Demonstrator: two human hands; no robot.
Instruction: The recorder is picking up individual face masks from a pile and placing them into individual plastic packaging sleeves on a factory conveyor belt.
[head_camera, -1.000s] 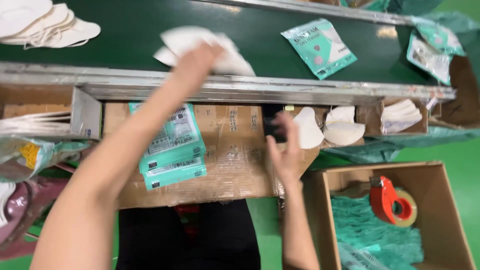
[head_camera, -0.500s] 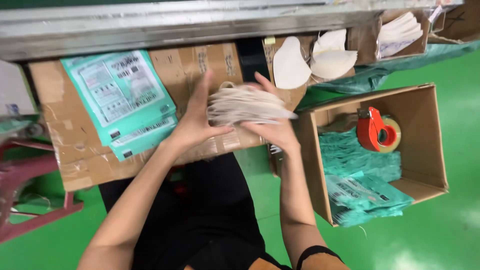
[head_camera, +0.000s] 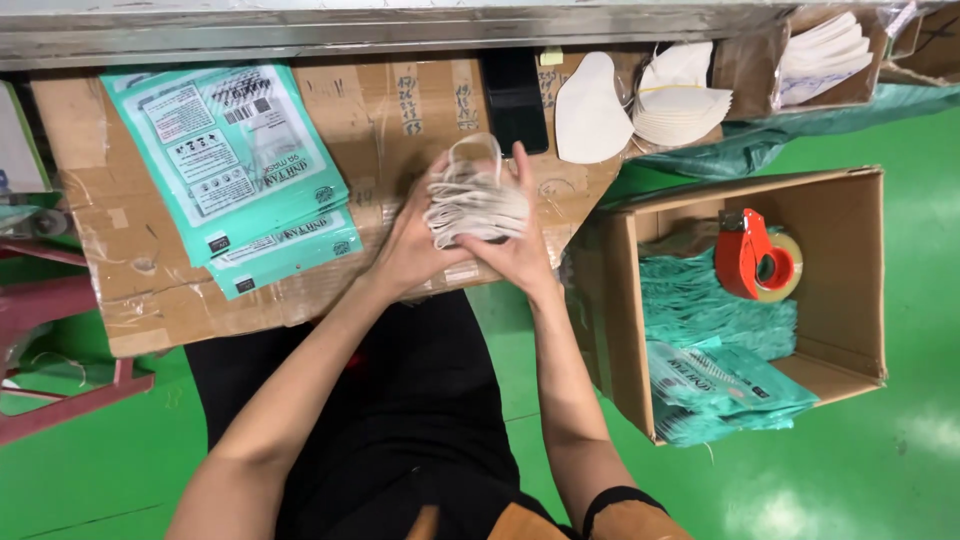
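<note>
A flattened cardboard sheet (head_camera: 300, 200) serves as the work surface, lying under a grey metal rail (head_camera: 380, 25) and above a glossy green floor (head_camera: 880, 470). Far left of the grip, a reddish frame (head_camera: 60, 310) is cut off by the picture's edge. Just left of the grip lies a pile of teal printed bags (head_camera: 235, 175).

At the centre, the left hand (head_camera: 415, 245) and the right hand (head_camera: 520, 245) press together around a stack of white masks (head_camera: 475, 200), fingers curled over its sides, its ear loops bunched on top. The stack sits just above the cardboard; whether it touches the sheet cannot be told.

Directly beyond the grip lies a black flat object (head_camera: 515, 100), too dark to identify. Right of it rest loose white masks (head_camera: 640, 100). Further right, an open carton (head_camera: 845, 320) holds teal packets (head_camera: 715, 345) and a red tape dispenser (head_camera: 755, 255). The carton's depths are hidden.
</note>
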